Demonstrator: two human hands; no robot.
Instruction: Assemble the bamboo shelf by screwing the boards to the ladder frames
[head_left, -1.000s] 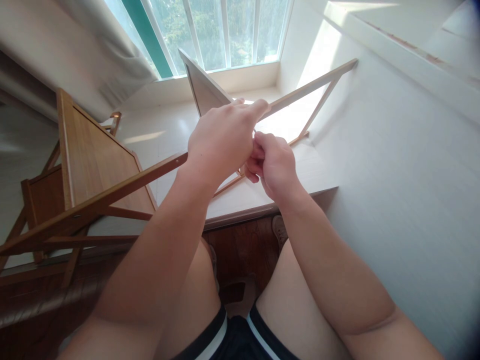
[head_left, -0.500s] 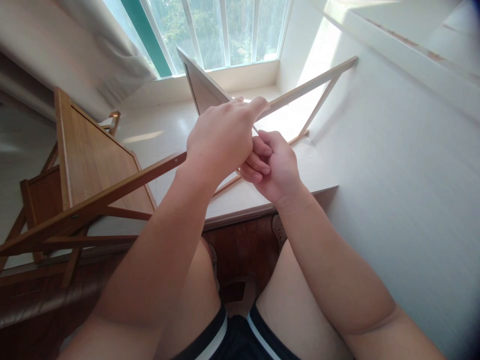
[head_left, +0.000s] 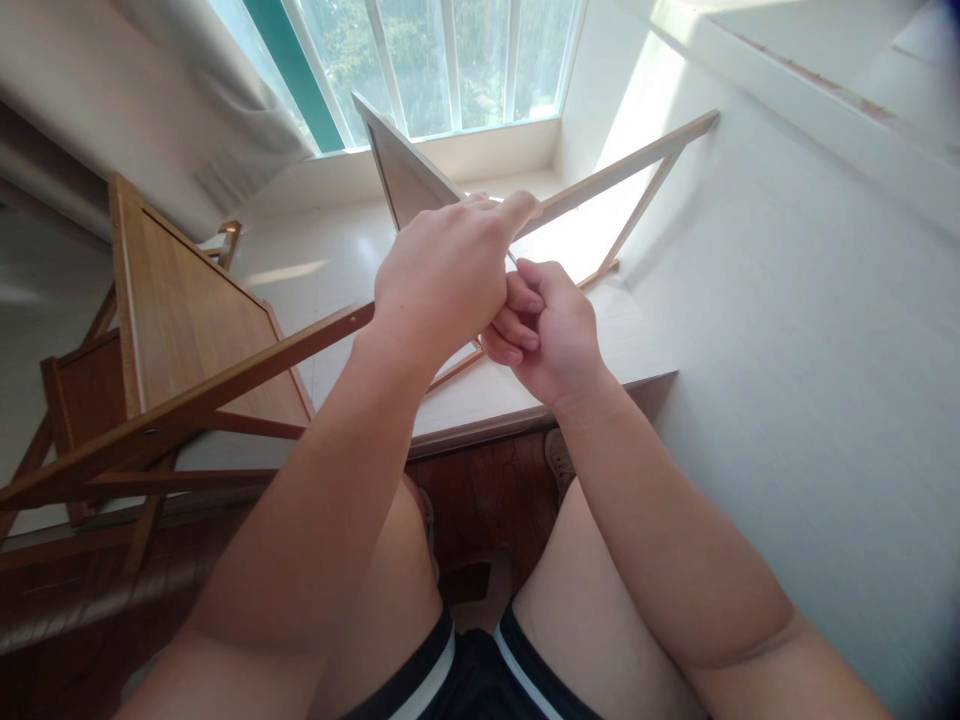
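A long wooden rail of what looks like a folding wooden chair or rack runs from the lower left up to the right wall. My left hand is closed over its middle, covering the joint there. Just below and to the right, my right hand is held close against it with fingers curled. A short bit of a thin, light-coloured rod shows between the two hands; the rest of it is hidden, so its kind is unclear. A framed wooden panel is at left, and another panel rises behind my left hand.
The frame rests partly on a pale window ledge, whose front edge lies above a dark wood floor. A white wall bounds the right side. A curtain hangs at left beside the barred window. My legs are below.
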